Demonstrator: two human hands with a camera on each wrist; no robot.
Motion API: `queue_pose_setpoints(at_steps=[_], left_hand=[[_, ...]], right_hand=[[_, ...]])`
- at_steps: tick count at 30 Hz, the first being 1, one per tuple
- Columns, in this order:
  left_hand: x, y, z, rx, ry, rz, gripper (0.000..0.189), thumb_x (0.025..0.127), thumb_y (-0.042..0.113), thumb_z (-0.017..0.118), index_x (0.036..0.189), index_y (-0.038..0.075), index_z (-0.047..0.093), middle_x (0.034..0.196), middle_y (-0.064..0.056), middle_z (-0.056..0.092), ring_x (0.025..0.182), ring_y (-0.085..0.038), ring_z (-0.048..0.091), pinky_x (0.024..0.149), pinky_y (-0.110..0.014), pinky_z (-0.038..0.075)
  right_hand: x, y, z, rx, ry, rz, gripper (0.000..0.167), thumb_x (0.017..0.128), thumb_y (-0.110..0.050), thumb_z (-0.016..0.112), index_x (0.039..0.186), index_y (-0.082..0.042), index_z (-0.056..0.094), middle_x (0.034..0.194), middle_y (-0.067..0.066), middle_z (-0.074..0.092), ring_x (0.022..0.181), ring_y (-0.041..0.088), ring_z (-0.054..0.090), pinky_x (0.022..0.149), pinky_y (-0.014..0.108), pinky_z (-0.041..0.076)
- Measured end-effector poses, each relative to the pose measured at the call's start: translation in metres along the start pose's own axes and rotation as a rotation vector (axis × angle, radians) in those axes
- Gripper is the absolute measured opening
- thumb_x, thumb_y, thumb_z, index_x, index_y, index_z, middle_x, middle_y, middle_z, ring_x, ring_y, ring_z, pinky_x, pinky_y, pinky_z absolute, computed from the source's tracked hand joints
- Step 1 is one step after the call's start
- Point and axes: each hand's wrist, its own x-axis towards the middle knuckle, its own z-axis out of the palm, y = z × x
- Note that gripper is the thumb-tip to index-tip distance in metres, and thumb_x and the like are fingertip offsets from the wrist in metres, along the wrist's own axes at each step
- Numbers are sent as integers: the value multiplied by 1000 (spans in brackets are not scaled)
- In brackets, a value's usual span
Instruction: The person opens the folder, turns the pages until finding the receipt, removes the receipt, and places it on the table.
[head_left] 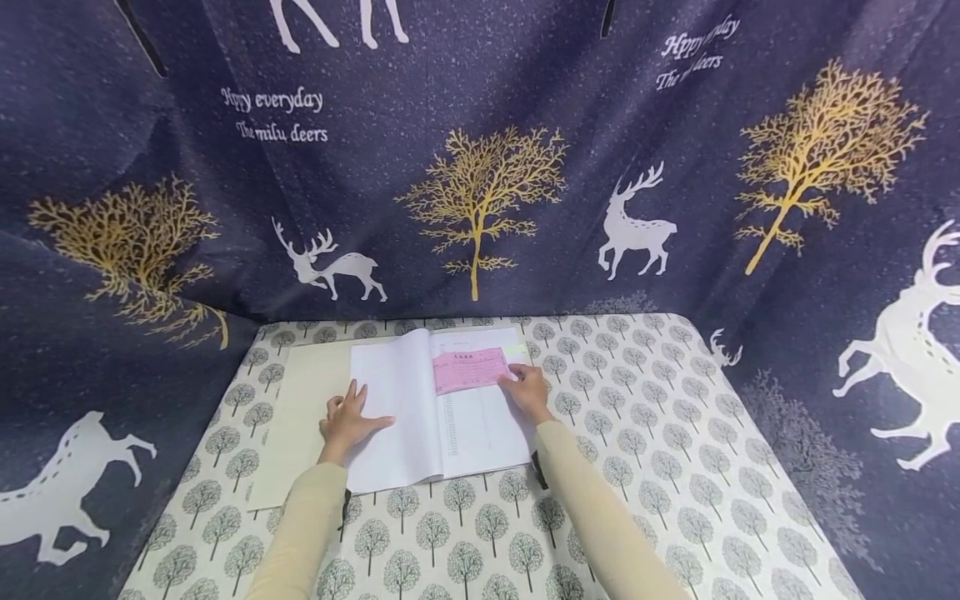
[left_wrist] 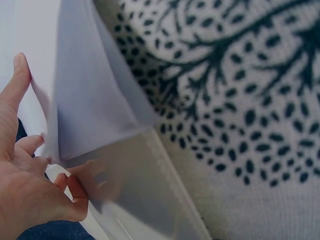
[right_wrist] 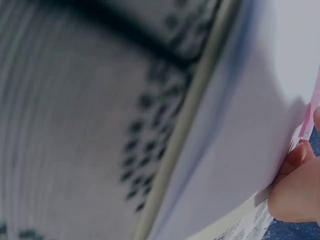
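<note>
An open booklet of white sheets (head_left: 393, 417) with a pale cover (head_left: 300, 417) lies on the table. Across the upper part of its right-hand page (head_left: 487, 433) is a pink printed slip (head_left: 471, 369). My right hand (head_left: 527, 392) pinches the slip's right edge between thumb and fingers; in the right wrist view the pink edge (right_wrist: 309, 115) shows at the fingertips. With fingers spread, my left hand (head_left: 351, 423) rests on the left-hand page, its thumb pointing toward the fold. The left wrist view shows that hand (left_wrist: 35, 185) against the sheets, above the glossy cover (left_wrist: 145, 185).
The table wears a white cloth (head_left: 645, 467) printed with grey trees. A dark blue curtain (head_left: 525, 217) with deer and golden trees stands behind and on both sides. A small yellow-green tab (head_left: 517, 349) sits near the booklet's upper right corner.
</note>
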Motion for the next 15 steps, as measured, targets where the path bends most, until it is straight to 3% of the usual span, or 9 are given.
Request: queue_pose_setpoints(at_steps=[7,15], left_hand=[[0,-1,2,5,8,8,103,76,52,75,153,6,25,165,-16,8,139,-44,19,101,-68,31],[-2,-1,-1,-9,4,1,102,78,51,74,154,6,23,165,-17,6,140,-44,17,103,-70,27]], right_hand=[[-3,-4,2,43,15,103,30,90,-23,66,114,-6,68,120,15,68,114,32,61,102,45,46],[-2,-3,3,86,46,135,20,91,-19,64,105,-6,69,102,13,69,91,25,63,82,34,52]])
